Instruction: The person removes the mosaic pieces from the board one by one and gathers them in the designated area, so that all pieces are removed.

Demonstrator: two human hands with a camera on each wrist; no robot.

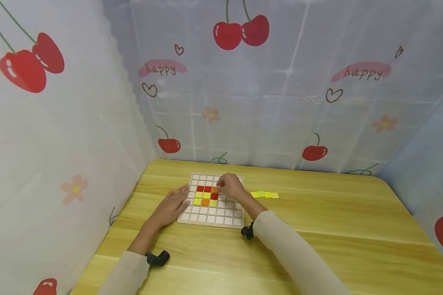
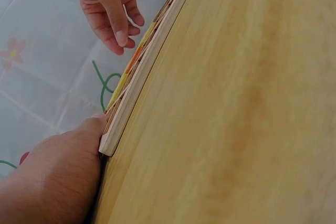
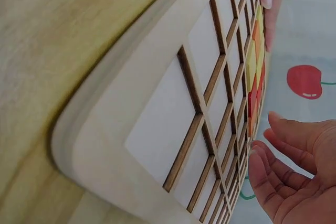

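While the left hand (image 1: pixel 171 206) lies flat with its fingers extended along the left edge of the wooden grid board (image 1: pixel 220 212), we see the right hand (image 1: pixel 231 185) bent over the board's upper part, its fingers loosely curved and apart from the thumb. We make out nothing held in either of them. From the left wrist view, we find the left thumb against the board's corner.

Set in the grid, we count nine square tiles (image 1: pixel 206 195) in three rows: red, red, orange at the top; yellow, yellow, red in the middle; yellow, orange, yellow at the bottom. The right fingertips are just beside the top row's orange tile (image 1: pixel 215 190), though we cannot quite tell whether they touch it. Right of the board, on the wood-grained surface (image 1: pixel 358 229), we notice a short row of loose yellow tiles (image 1: pixel 260 194), near the right wrist.
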